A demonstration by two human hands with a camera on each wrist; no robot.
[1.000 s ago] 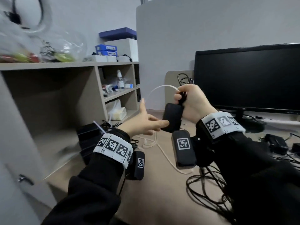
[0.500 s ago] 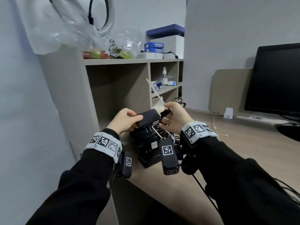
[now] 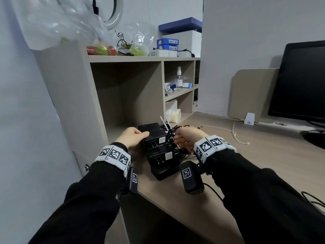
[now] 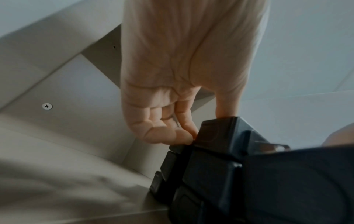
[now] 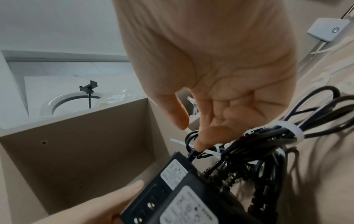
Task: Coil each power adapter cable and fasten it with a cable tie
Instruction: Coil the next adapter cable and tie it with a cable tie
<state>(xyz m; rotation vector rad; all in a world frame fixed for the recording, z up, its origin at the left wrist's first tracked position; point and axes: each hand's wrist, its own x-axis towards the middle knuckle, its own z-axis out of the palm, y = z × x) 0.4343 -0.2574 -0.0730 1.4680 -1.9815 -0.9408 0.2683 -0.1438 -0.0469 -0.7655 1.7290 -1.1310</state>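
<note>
Now setting down a finished bundle, judging by the layout. Left to right:

Left hand, at the mouth of the shelf unit: thumb on top of the uppermost power adapter, fingers curled against its near end — clamped on the block, steadying it atop a stack of adapters at the near-left corner of the desk.

Centre: white cable tie cinched round the coiled cable; another tie tail sticking up behind the top adapter. At least two more blocks beneath, labels facing forward.

Right hand, just beside the stack: fingertips down on the black cord where it leaves the adapter, thumb apart from them. Cannot tell whether pinching or only pressing the cord.

Further right: one loose tie on the desk, well apart; monitor at the edge; untied cable trailing at lower right.

Step judged: coiling and tying done for this unit, placement under way. Next move calls for letting go with both hands without toppling the stack, then reaching right for a loose tie and an untied adapter.
</note>
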